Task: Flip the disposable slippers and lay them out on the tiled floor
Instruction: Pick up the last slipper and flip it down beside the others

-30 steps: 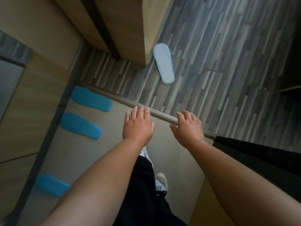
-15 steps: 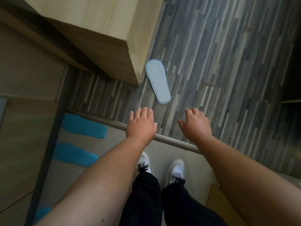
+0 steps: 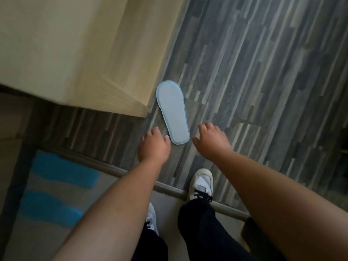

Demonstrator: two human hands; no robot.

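A pale blue disposable slipper [image 3: 173, 112] lies sole-up on the grey striped wood-look floor, just beside the corner of a light wooden cabinet. My left hand [image 3: 153, 147] hovers to the left of its near end, fingers apart and empty. My right hand [image 3: 211, 142] hovers to the right of that same end, also open and empty. Two brighter blue slippers [image 3: 66, 172] [image 3: 49, 210] lie side by side on the beige tiled floor at the lower left, blurred.
The light wooden cabinet [image 3: 75, 53] fills the upper left, its corner close to the slipper. A metal threshold strip [image 3: 169, 189] divides the tiled floor from the striped floor. My white shoes [image 3: 201, 181] stand at the strip; the right one is over it.
I have stepped forward over the threshold. The pale slipper has come closer, and both hands now flank its near end instead of hovering over the strip.
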